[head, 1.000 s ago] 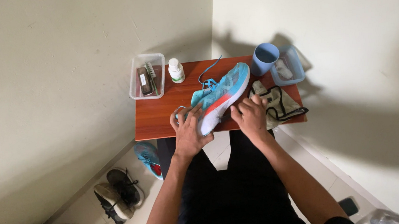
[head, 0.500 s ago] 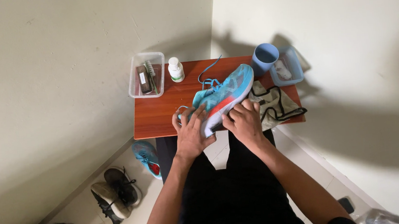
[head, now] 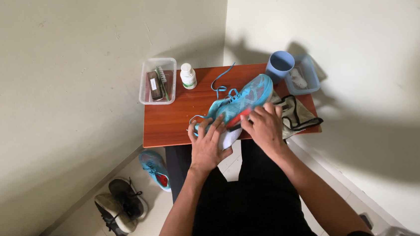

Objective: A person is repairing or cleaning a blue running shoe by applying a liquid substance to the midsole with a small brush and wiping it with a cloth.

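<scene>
Fingers of the left hand (head: 207, 145) lie spread over the heel end of a blue sneaker (head: 236, 106), gripping it at the near edge of the wooden table (head: 170, 126). Beside it, the right hand (head: 263, 126) curls over the shoe's middle, pressing down. Loose laces trail from the shoe toward the wall. Behind stand a clear box (head: 157, 80) holding brushes, a white bottle (head: 188, 76), a blue cup (head: 280, 65) and a blue tray (head: 304, 74) with something pale inside.
</scene>
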